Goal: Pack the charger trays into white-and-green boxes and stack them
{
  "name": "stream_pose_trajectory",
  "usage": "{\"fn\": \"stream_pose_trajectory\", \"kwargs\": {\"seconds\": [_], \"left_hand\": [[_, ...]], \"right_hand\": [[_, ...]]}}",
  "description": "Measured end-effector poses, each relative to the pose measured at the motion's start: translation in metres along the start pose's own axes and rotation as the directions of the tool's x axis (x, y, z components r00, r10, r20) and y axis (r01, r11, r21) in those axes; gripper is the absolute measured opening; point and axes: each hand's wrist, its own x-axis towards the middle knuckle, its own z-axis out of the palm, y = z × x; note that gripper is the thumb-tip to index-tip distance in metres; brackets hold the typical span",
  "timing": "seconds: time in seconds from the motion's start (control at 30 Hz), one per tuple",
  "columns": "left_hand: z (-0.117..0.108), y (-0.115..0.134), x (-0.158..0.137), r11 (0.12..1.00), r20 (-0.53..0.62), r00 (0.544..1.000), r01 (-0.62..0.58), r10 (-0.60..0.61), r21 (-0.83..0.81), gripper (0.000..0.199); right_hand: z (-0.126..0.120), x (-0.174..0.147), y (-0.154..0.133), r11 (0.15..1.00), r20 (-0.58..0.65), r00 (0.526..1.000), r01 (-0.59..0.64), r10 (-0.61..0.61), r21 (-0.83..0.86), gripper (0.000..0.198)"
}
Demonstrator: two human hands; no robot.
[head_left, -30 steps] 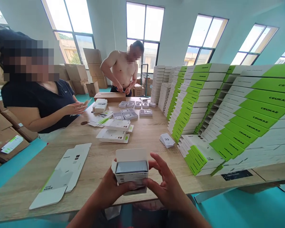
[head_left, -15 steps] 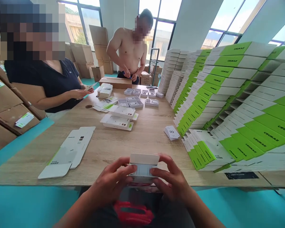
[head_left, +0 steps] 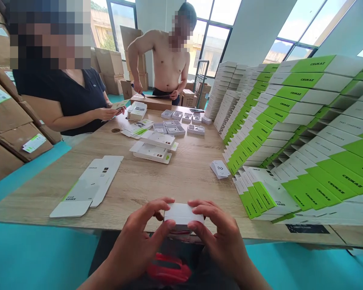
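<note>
Between my two hands, at the table's near edge, is a small white carton (head_left: 181, 213) with its end facing up. That end flap lies flat over the opening. My left hand (head_left: 148, 229) grips the carton's left side, thumb in front and fingers behind. On the right side my right hand (head_left: 216, 225) holds it the same way, fingertips on the top edge. What is inside the carton is hidden. To the left, flattened white cartons (head_left: 89, 185) lie on the table.
Tall stacks of green-and-white boxes (head_left: 290, 104) line the right side, with a pile of white cards (head_left: 220, 169) beside them. Flat cartons (head_left: 153, 151) and white trays (head_left: 172, 128) lie mid-table. Two co-workers stand beyond, one at a brown carton (head_left: 153, 102).
The carton's raised end flap has been folded down and now lies flat. My fingers have shifted to its top edges. Across the table, a co-worker's arm has moved left along the brown carton.
</note>
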Motion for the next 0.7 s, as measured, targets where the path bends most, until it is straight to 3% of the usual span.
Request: {"fn": "stream_pose_trajectory", "kwargs": {"seconds": [0.1,0.2,0.47,0.6,0.7], "left_hand": [[0.004,0.003,0.0,0.994,-0.015,0.995,0.101,-0.101,-0.038,0.028],[0.004,0.004,0.003,0.995,-0.041,0.995,0.087,-0.088,-0.043,0.024],[0.002,0.006,0.007,0.994,-0.054,0.998,-0.05,0.045,-0.1,0.016],[-0.005,-0.006,0.006,0.977,-0.01,0.981,-0.193,0.193,-0.087,0.024],[-0.009,-0.032,0.004,0.911,0.072,0.909,-0.406,0.411,-0.079,0.04]], "right_hand": [[0.005,0.0,-0.001,0.996,-0.058,0.995,-0.081,0.084,0.043,0.014],[0.008,-0.001,-0.002,0.994,-0.083,0.992,-0.093,0.098,0.062,0.01],[0.006,0.004,0.003,0.988,-0.078,0.986,0.141,-0.146,-0.066,0.009],[-0.003,0.002,0.012,0.952,0.014,0.958,0.286,-0.287,-0.111,0.01],[-0.007,-0.002,0.016,0.935,0.07,0.945,0.325,-0.318,-0.143,0.009]]}}
